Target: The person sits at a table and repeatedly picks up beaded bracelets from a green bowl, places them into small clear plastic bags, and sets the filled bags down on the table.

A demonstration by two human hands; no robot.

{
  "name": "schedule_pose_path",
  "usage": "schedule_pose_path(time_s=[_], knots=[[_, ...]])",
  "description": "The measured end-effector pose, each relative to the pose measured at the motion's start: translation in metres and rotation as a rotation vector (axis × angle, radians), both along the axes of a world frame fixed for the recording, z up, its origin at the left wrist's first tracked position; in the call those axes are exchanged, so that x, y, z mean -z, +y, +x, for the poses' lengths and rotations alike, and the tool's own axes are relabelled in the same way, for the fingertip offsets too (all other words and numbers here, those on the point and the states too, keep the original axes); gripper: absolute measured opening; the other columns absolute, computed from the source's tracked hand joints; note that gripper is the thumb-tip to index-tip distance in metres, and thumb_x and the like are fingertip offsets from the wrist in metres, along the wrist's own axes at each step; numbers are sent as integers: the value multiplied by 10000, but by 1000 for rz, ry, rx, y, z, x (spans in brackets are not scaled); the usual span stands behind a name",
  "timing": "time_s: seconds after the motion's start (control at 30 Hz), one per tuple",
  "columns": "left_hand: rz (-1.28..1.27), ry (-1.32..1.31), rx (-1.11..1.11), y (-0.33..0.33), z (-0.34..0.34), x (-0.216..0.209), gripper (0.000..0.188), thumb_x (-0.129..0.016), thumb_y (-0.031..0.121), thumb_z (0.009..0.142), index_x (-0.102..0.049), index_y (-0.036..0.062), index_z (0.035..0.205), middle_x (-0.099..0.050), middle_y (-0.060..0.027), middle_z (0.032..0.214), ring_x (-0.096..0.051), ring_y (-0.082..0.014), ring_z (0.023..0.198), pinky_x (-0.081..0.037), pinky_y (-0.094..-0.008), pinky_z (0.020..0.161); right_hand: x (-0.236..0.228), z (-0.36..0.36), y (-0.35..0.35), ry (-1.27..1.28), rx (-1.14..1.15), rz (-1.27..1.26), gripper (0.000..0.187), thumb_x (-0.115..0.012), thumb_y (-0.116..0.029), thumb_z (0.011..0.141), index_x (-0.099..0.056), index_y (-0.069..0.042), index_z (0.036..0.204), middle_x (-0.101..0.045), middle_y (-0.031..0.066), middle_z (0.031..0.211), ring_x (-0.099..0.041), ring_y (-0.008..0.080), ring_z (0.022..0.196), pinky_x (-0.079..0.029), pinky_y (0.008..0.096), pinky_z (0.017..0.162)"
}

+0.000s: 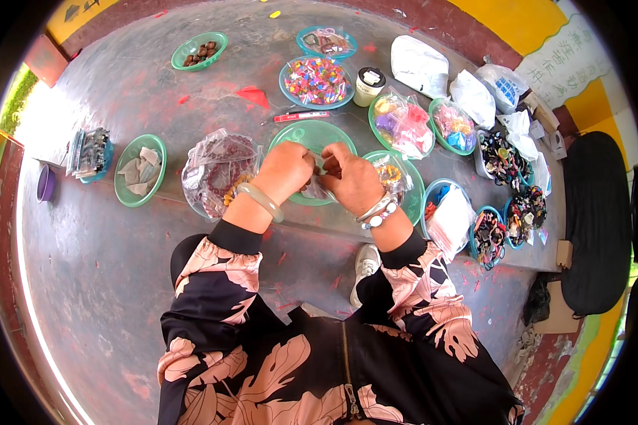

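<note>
My left hand [289, 168] and my right hand [351, 177] are close together over a green plastic basket [312, 130], fingertips pinched. Between them hangs what looks like a small clear plastic bag [315, 190], mostly hidden by my fingers; its contents cannot be made out. Left of my left wrist, a basket holds clear bags of dark red and amber bead strings [216, 170]. Close by my right hand is another green basket [412, 185] with bagged yellow-orange beads [390, 175].
Beyond my hands lie a red-and-white box cutter [301, 116], a basket of colourful small pieces [317, 81] and a lidded cup [368, 88]. Baskets of bagged goods and hair ties [489, 235] crowd the right. Leftward are a basket of grey cloth pouches [140, 171] and a purple bowl [46, 184].
</note>
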State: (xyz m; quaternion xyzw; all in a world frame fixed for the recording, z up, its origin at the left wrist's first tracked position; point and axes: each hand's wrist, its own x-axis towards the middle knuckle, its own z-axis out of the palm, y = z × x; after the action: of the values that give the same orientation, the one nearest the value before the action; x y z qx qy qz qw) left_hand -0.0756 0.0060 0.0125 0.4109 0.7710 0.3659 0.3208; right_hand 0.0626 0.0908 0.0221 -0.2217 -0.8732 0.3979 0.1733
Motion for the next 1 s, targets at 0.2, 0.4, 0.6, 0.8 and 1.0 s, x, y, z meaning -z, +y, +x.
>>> schedule_pose_path(time_s=[0.2, 0.4, 0.6, 0.8, 1.0], knots=[[88, -315, -156, -3, -3, -15, 220, -479, 81, 805, -578, -90, 708, -608, -172, 612, -619, -231, 500, -511, -313, 452, -5, 3, 15, 102, 36, -153, 316, -694, -95, 720, -539, -29, 987, -629, 88, 920, -620, 187, 870, -505, 313, 716], [212, -551, -299, -5, -7, -23, 234, -506, 147, 850, -582, -73, 874, -628, -169, 704, -630, -206, 568, -513, -266, 496, 5, 10, 34, 9, -106, -160, 643, -740, -336, 698, -477, -57, 1214, -584, 137, 1115, -546, 253, 1068, -434, 351, 889], [337, -727, -384, -7, -9, -23, 252, -523, 168, 853, -587, -62, 935, -624, -167, 720, -626, -197, 588, -511, -259, 521, 11, 2, 24, -162, -124, -157, 748, -732, -407, 697, -425, -38, 1271, -542, 162, 1200, -516, 296, 1116, -411, 349, 925], [227, -39, -337, -12, -21, -7, 220, -534, 169, 809, -643, -15, 859, -639, -176, 707, -637, -238, 627, -502, -318, 576, 26, -7, 41, -12, -139, -299, 580, -689, -308, 770, -472, -36, 1234, -589, 141, 1135, -579, 208, 1023, -454, 316, 842], [297, 177, -467, -34, -48, -10, 199, -528, 141, 803, -665, 19, 880, -612, -89, 673, -578, -155, 583, -458, -279, 554, 56, -32, 47, -169, -87, -222, 271, -598, -178, 795, -622, -45, 1030, -656, 132, 920, -626, 242, 900, -477, 344, 761]])
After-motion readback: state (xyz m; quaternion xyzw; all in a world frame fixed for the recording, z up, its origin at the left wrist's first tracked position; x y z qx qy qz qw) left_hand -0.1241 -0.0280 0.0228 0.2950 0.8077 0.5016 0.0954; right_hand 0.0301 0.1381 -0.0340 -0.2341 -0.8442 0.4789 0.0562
